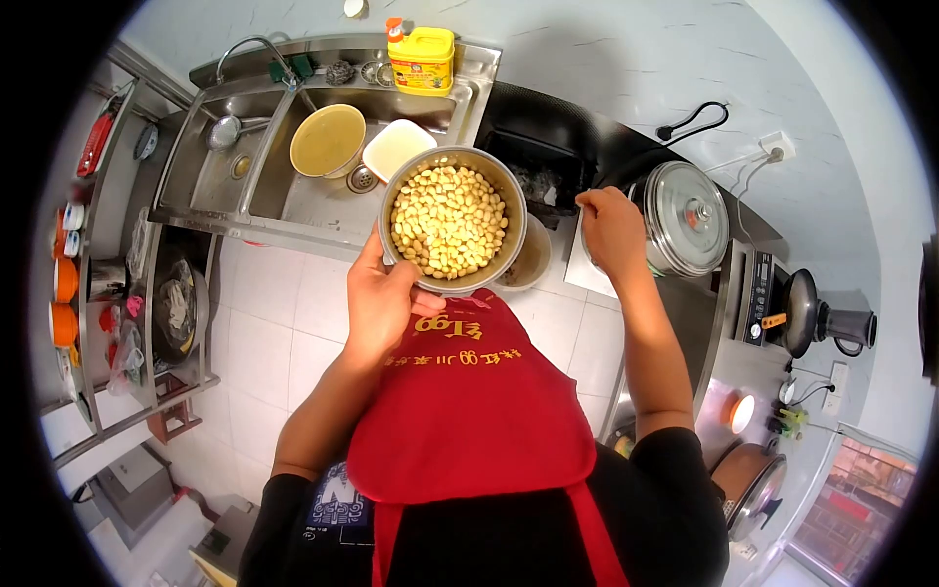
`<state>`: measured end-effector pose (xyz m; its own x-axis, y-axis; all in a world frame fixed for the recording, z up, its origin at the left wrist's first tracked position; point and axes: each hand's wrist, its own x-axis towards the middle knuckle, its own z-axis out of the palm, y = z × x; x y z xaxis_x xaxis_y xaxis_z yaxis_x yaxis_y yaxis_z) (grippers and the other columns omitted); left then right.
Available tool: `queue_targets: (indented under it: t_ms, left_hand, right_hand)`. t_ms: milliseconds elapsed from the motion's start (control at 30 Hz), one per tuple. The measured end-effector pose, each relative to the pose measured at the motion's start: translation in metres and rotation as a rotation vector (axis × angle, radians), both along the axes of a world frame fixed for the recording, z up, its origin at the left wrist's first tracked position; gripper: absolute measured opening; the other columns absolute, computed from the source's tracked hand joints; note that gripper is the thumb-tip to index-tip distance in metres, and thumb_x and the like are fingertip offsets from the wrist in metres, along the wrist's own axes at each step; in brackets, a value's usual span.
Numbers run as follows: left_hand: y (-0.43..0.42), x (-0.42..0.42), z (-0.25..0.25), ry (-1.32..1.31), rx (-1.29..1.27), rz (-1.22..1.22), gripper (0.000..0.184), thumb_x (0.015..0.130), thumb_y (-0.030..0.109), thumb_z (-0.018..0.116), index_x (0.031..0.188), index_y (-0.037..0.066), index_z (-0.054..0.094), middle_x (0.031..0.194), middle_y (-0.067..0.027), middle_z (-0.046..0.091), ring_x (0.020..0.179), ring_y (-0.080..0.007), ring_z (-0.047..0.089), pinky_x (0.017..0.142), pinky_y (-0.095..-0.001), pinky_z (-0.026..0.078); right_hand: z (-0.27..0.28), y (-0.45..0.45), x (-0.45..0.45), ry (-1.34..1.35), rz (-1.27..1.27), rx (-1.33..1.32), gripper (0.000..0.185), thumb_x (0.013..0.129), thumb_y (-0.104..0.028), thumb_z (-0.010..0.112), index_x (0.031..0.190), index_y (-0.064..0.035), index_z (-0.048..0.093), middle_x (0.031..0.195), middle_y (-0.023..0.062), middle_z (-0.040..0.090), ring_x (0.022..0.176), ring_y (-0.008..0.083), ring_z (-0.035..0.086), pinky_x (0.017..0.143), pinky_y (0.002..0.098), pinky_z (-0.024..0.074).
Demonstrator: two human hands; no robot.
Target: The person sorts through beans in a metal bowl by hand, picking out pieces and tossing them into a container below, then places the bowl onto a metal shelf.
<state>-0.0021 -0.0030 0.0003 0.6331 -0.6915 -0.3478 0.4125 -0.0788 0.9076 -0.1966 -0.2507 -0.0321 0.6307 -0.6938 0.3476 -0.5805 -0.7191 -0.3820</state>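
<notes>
Where fingers [402,278] grip, metal pot [513,196], yellow kernels [450,223]

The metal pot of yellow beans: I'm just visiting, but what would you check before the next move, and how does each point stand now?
1. Left hand's grip on the metal pot: ok, thumb against its side, fingers underneath.
2. Yellow beans inside the rim: ok, none seen spilling.
3. Right hand free: cannot tell, its fingers are curled and its palm is hidden.
4. Lidded pot open: not ok, the glass lid is on it.
5. Larger sink basin free of bowls: not ok, a yellowish bowl and a white bowl are there.
6. Metal pot's underside dry: cannot tell, it is hidden.
</notes>
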Motion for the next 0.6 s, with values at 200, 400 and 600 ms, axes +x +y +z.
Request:
queue_targets:
  t_ms: [200, 400, 600]
  left_hand:
    - [0.0, -0.002, 0.001, 0.001, 0.006, 0.017, 0.059, 0.088, -0.006, 0.045, 0.146, -0.001, 0.041, 0.093, -0.0211, 0.07, 0.055, -0.0226, 0.069, 0.047, -0.0293, 0.059]
    - [0.002, -0.005, -0.003, -0.043, 0.06, -0.047, 0.067, 0.091, -0.006, 0.041, 0.156, 0.004, 0.027, 0.101, -0.0211, 0.069, 0.059, -0.0225, 0.07, 0.051, -0.0297, 0.061]
    - [-0.002, -0.009, 0.001, -0.012, 0.038, -0.043, 0.073, 0.09, -0.008, 0.04, 0.159, 0.009, 0.024, 0.109, -0.02, 0.069, 0.06, -0.021, 0.071, 0.053, -0.0293, 0.061]
  right_hand:
    - [-0.01, -0.01, -0.003, 0.147, -0.11, 0.048, 0.009, 0.088, -0.011, 0.064, 0.09, -0.0075, 0.073, 0.093, 0.0129, 0.069, 0.088, 0.0355, 0.066, 0.078, 0.044, 0.0533]
    - [0.062, 0.057, 0.013, -0.171, 0.209, 0.289, 0.016, 0.083, -0.02, 0.075, 0.09, -0.0063, 0.074, 0.082, 0.0085, 0.066, 0.074, 0.0275, 0.064, 0.069, 0.0389, 0.0522]
    - [0.053, 0.096, 0.056, 0.294, 0.31, -0.187, 0.02, 0.08, -0.028, 0.074, 0.078, -0.0076, 0.074, 0.082, 0.0077, 0.058, 0.086, 0.0276, 0.056, 0.074, 0.0418, 0.0456]
